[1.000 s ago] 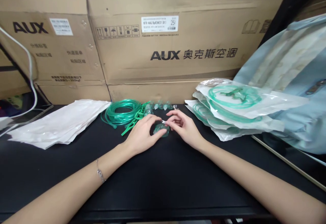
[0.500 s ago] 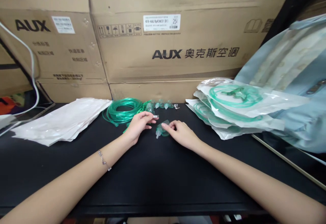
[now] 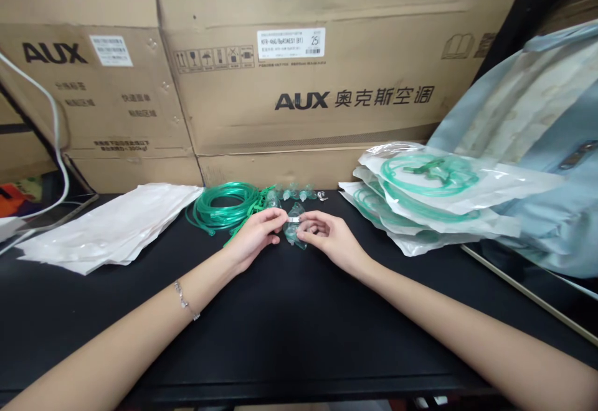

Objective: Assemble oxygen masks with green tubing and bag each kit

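Note:
My left hand point(image 3: 256, 232) and my right hand point(image 3: 329, 240) meet over the middle of the black table point(image 3: 289, 330). Between their pinched fingertips is a small silvery strip point(image 3: 294, 219), held against a clear green mask piece point(image 3: 293, 233) that my right hand also grips. A coil of green tubing point(image 3: 223, 204) lies just behind my left hand. Several small clear green parts point(image 3: 294, 194) sit behind the mask piece.
A stack of empty clear bags point(image 3: 109, 227) lies at the left. Sealed bags holding green tubing point(image 3: 430, 196) are piled at the right, beside a pale blue bundle point(image 3: 542, 143). Large AUX cardboard boxes point(image 3: 322, 81) wall off the back.
My left hand went back to the small parts, picked up a silvery strip and returned. My right hand lifted the mask piece off the table; both hands now meet at it.

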Available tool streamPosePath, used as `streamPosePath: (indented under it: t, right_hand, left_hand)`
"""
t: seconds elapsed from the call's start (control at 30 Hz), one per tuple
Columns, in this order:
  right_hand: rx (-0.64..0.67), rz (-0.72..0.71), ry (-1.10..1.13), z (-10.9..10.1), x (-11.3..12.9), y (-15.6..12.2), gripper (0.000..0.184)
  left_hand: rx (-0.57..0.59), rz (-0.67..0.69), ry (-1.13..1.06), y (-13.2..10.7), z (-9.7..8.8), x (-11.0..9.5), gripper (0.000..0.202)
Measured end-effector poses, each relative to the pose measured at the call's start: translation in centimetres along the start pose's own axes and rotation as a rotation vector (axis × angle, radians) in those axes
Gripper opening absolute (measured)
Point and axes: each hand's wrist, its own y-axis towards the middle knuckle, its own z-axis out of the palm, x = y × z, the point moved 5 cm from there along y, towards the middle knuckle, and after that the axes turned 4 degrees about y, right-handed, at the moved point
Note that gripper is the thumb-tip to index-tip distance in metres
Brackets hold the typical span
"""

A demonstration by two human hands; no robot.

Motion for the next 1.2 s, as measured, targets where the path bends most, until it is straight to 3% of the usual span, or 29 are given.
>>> streamPosePath:
  t: [0.43, 0.83, 1.2]
  right_hand:
    - [-0.050, 0.053, 0.107, -0.2, 0.5, -0.4, 0.025]
    - [0.022, 0.050, 0.148, 0.0, 2.6, -1.0, 0.014]
    - [0.031, -0.070, 0.096, 0.1, 3.5, -1.4, 0.012]
  left_hand:
    - [-0.042, 0.068, 0.179, -0.3, 0.3, -0.4, 0.021]
    - [0.103, 0.164, 0.104, -0.8, 1.1, -1.0, 0.021]
    - [-0.014, 0.217, 0.168, -1.3, 1.0, -2.0, 0.024]
